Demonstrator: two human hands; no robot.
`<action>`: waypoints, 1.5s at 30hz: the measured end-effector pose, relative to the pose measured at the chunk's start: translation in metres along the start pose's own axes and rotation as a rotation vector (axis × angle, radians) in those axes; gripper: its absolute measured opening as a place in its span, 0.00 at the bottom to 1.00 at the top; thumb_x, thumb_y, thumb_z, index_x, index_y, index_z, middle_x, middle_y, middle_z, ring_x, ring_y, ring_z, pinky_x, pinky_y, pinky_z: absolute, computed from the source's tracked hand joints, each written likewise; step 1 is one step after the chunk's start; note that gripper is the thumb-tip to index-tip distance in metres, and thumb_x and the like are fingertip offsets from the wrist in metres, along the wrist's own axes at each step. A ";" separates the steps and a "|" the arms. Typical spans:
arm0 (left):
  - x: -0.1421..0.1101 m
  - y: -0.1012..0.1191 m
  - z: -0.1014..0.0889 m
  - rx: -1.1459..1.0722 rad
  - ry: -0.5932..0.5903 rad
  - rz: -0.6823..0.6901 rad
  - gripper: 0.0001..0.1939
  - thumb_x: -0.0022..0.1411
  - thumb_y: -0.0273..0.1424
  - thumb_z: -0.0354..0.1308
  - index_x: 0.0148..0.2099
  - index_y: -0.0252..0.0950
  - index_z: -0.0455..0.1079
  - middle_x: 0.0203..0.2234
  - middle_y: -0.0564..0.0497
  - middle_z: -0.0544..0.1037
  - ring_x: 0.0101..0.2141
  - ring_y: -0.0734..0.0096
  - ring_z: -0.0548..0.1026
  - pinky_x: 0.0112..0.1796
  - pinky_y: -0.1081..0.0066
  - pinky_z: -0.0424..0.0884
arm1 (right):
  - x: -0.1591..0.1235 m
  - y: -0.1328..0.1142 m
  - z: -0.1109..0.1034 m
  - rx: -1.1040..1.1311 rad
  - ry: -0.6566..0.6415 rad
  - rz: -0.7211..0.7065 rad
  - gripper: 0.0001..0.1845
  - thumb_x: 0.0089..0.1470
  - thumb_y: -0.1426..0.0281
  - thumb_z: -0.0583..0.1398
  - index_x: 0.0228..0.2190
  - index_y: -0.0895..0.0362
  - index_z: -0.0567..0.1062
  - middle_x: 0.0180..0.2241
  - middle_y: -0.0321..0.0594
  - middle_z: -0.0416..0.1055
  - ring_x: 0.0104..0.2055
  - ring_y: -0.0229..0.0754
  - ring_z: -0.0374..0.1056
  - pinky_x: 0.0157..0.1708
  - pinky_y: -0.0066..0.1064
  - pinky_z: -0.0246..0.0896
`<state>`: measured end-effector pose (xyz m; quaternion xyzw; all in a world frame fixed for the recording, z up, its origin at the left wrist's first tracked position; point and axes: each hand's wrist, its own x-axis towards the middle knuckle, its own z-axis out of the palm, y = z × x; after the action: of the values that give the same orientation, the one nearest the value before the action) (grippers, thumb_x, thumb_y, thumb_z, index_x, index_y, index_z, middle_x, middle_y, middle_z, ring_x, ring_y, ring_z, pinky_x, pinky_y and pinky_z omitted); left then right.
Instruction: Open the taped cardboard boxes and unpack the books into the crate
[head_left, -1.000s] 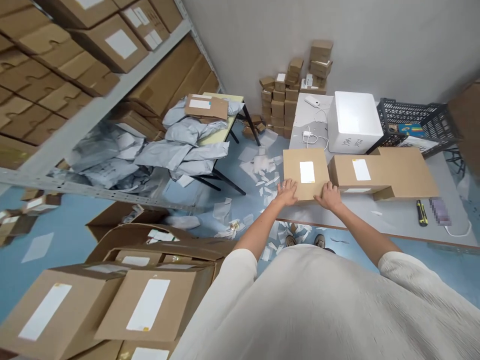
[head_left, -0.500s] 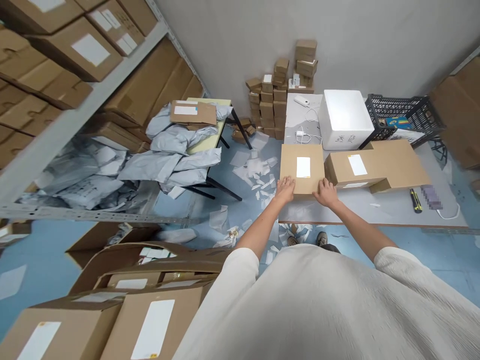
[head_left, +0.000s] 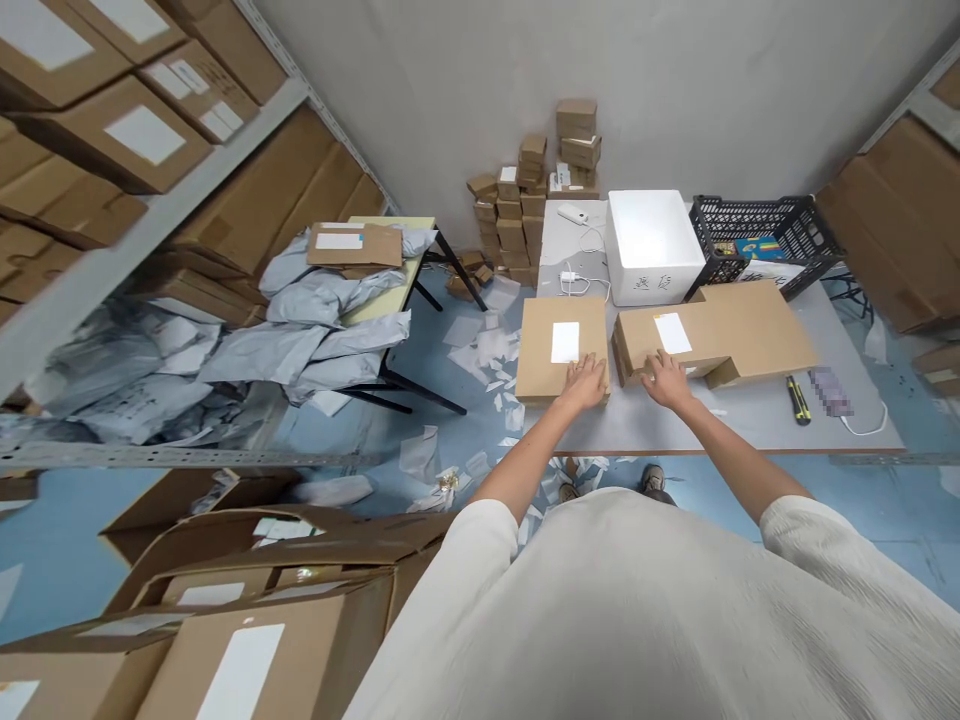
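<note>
A flat cardboard box (head_left: 538,345) with a white label lies near the left end of the grey table (head_left: 750,425). My left hand (head_left: 585,382) rests on its near right corner, fingers spread and not wrapped round it. Just to the right lies another labelled cardboard box (head_left: 641,335), and my right hand (head_left: 666,380) lies on its near side below the label, fingers apart. A narrow gap separates these two boxes. Against the second one, on the right, is a wider cardboard piece (head_left: 765,325); whether they are joined I cannot tell.
Behind the boxes stand a white foam box (head_left: 652,250) and a black plastic crate (head_left: 769,240). A yellow-black utility knife (head_left: 798,400) lies at the right. Grey mailer bags (head_left: 262,345) cover a low table at the left, paper scraps (head_left: 491,345) litter the floor, and large cartons (head_left: 247,640) stand at lower left.
My right hand has left the left box and now lies on the right one. My left hand has shifted to the left box's right corner. The whole view has swung slightly.
</note>
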<state>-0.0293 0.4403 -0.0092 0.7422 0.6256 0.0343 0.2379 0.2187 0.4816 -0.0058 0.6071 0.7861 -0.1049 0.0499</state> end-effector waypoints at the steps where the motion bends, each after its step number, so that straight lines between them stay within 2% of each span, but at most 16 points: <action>1: 0.008 0.011 0.003 -0.001 0.006 0.008 0.38 0.76 0.36 0.53 0.84 0.44 0.53 0.83 0.40 0.51 0.81 0.46 0.49 0.77 0.41 0.47 | 0.003 0.014 -0.002 0.003 0.007 0.001 0.34 0.74 0.56 0.51 0.73 0.57 0.66 0.79 0.60 0.53 0.74 0.67 0.55 0.69 0.57 0.55; 8: 0.060 0.088 0.028 -0.025 0.008 -0.002 0.34 0.77 0.35 0.52 0.82 0.41 0.56 0.83 0.38 0.52 0.81 0.50 0.49 0.77 0.43 0.50 | 0.031 0.109 -0.018 0.011 -0.029 -0.010 0.34 0.74 0.58 0.48 0.73 0.59 0.66 0.80 0.61 0.51 0.76 0.66 0.52 0.71 0.58 0.53; 11: 0.071 0.109 0.040 -0.020 -0.005 -0.041 0.36 0.77 0.34 0.53 0.82 0.43 0.55 0.83 0.40 0.52 0.82 0.50 0.47 0.77 0.42 0.49 | 0.043 0.136 -0.023 -0.007 -0.049 -0.057 0.34 0.73 0.59 0.48 0.72 0.60 0.65 0.80 0.62 0.50 0.77 0.66 0.51 0.70 0.58 0.52; 14: 0.072 0.118 0.048 0.007 -0.027 -0.094 0.41 0.74 0.34 0.57 0.84 0.44 0.51 0.84 0.41 0.47 0.82 0.48 0.45 0.78 0.42 0.47 | 0.053 0.149 -0.023 -0.024 -0.071 -0.108 0.35 0.73 0.59 0.47 0.73 0.61 0.63 0.79 0.62 0.52 0.77 0.67 0.50 0.70 0.57 0.52; 17: 0.065 0.122 0.052 0.036 -0.035 -0.123 0.47 0.70 0.36 0.62 0.84 0.43 0.49 0.84 0.41 0.45 0.82 0.47 0.44 0.78 0.43 0.47 | 0.062 0.152 -0.019 -0.030 -0.076 -0.145 0.38 0.73 0.56 0.48 0.75 0.62 0.60 0.80 0.63 0.50 0.78 0.68 0.47 0.71 0.59 0.51; 21: 0.051 0.127 0.053 0.048 -0.046 -0.115 0.48 0.67 0.38 0.64 0.84 0.41 0.51 0.84 0.39 0.48 0.81 0.46 0.47 0.77 0.45 0.49 | 0.078 0.147 -0.014 -0.023 -0.081 -0.190 0.38 0.74 0.55 0.48 0.76 0.61 0.59 0.81 0.62 0.49 0.80 0.65 0.45 0.74 0.60 0.46; 28: 0.043 0.135 0.050 0.049 -0.084 -0.056 0.49 0.67 0.41 0.65 0.84 0.43 0.52 0.84 0.40 0.47 0.82 0.46 0.47 0.76 0.45 0.50 | 0.098 0.134 -0.008 -0.029 -0.074 -0.118 0.41 0.75 0.52 0.46 0.75 0.68 0.58 0.79 0.71 0.49 0.81 0.66 0.44 0.76 0.63 0.39; 31: 0.043 0.137 0.050 0.039 -0.090 -0.028 0.50 0.66 0.41 0.65 0.84 0.44 0.52 0.84 0.40 0.47 0.81 0.44 0.47 0.76 0.44 0.50 | 0.096 0.132 -0.008 -0.052 -0.094 -0.070 0.43 0.74 0.52 0.46 0.76 0.69 0.55 0.80 0.71 0.46 0.82 0.67 0.41 0.76 0.65 0.39; 34: 0.038 0.141 0.052 0.021 -0.093 0.016 0.49 0.66 0.41 0.64 0.84 0.41 0.53 0.84 0.38 0.47 0.81 0.43 0.48 0.75 0.43 0.52 | 0.087 0.128 -0.007 -0.034 -0.082 -0.023 0.43 0.74 0.55 0.47 0.77 0.69 0.54 0.81 0.70 0.43 0.82 0.69 0.41 0.75 0.67 0.41; 38: 0.028 0.145 0.059 -0.040 -0.102 0.121 0.47 0.67 0.40 0.62 0.84 0.43 0.53 0.82 0.40 0.54 0.78 0.44 0.57 0.72 0.45 0.56 | 0.071 0.121 -0.003 0.021 -0.024 -0.001 0.40 0.72 0.58 0.48 0.76 0.66 0.57 0.80 0.69 0.46 0.80 0.70 0.45 0.73 0.69 0.46; 40: 0.027 0.142 0.060 -0.074 -0.107 0.197 0.43 0.69 0.37 0.60 0.83 0.46 0.56 0.80 0.43 0.62 0.76 0.47 0.63 0.71 0.47 0.58 | 0.067 0.119 -0.002 0.039 -0.046 -0.049 0.41 0.72 0.57 0.49 0.77 0.64 0.56 0.81 0.66 0.46 0.81 0.69 0.43 0.74 0.68 0.47; 42: 0.031 0.134 0.054 -0.078 -0.059 0.228 0.38 0.71 0.32 0.56 0.81 0.47 0.61 0.76 0.45 0.69 0.74 0.51 0.66 0.71 0.49 0.60 | 0.067 0.119 -0.002 0.048 -0.091 -0.118 0.41 0.71 0.56 0.50 0.77 0.62 0.56 0.82 0.61 0.44 0.83 0.67 0.39 0.76 0.65 0.45; 43: 0.035 0.127 0.050 -0.065 -0.018 0.215 0.36 0.72 0.31 0.54 0.79 0.46 0.63 0.75 0.44 0.70 0.73 0.52 0.68 0.71 0.49 0.61 | 0.068 0.119 -0.003 0.050 -0.110 -0.143 0.41 0.71 0.56 0.50 0.77 0.61 0.56 0.83 0.59 0.43 0.83 0.66 0.38 0.77 0.64 0.43; 45: 0.042 0.111 0.038 0.000 0.081 0.109 0.33 0.74 0.30 0.52 0.78 0.42 0.65 0.77 0.40 0.66 0.75 0.50 0.63 0.72 0.47 0.59 | 0.066 0.118 -0.003 0.055 -0.116 -0.148 0.41 0.71 0.56 0.51 0.77 0.60 0.57 0.83 0.58 0.43 0.83 0.66 0.37 0.77 0.64 0.42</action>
<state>0.0942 0.4572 -0.0094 0.7731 0.5934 0.0772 0.2103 0.3155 0.5731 -0.0289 0.5413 0.8215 -0.1645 0.0706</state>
